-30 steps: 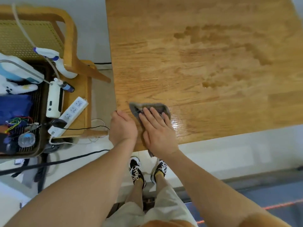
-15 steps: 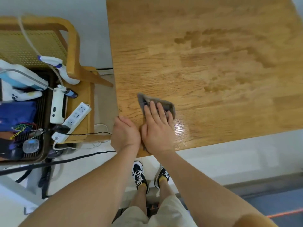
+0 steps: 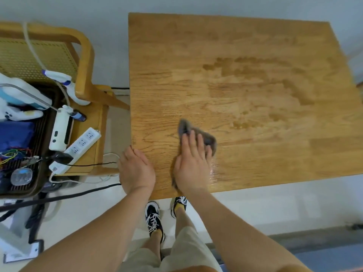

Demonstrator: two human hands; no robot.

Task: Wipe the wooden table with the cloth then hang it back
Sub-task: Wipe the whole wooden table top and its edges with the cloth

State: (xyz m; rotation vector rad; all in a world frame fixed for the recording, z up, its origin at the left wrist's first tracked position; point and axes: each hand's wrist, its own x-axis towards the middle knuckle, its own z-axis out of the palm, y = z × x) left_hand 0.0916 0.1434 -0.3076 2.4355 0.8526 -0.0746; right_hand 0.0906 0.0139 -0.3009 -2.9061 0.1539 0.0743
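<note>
1. The right hand [image 3: 191, 165] lies flat, fingers spread, pressing the grey cloth [image 3: 208, 137] onto the wooden table [image 3: 255, 46]; it grips nothing, only bears down.
2. Against the picture from half a second ago, the cloth has slid farther in from the near edge, and its far corner now pokes out beyond the fingertips.
3. The left hand [image 3: 136, 170] rests open on the table's near left corner, as it did before, just beside the right hand but not touching it.
4. A wet sheen [image 3: 216, 171] shows on the wood right of the wiping hand; darker damp patches [image 3: 253, 73] remain farther back.
5. The chair [image 3: 86, 61] stands left of the table, with a power strip [image 3: 78, 148] on it.
</note>
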